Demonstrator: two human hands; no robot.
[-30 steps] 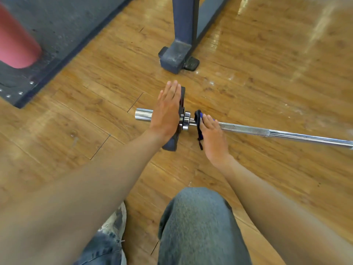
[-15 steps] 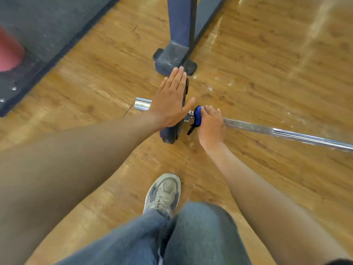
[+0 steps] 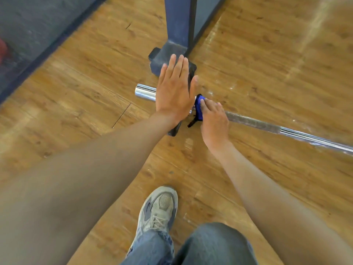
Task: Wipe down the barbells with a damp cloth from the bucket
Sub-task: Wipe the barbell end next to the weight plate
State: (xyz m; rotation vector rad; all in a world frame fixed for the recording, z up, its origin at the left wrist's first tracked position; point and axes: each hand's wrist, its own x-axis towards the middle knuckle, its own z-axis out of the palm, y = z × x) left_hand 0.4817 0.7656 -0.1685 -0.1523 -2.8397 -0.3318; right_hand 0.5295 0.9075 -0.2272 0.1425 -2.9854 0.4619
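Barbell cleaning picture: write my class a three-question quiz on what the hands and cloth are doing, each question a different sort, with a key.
1. True or false: the left hand lies flat with straight fingers against the weight plate.
2. Which hand holds the blue cloth? A) left B) right C) neither
3. Fill in: the cloth sits on the barbell right beside the ____.

Key: 1 true; 2 B, the right hand; 3 weight plate.

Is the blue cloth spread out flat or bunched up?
Bunched up: the blue cloth is a small wad pressed against the barbell under the right hand.
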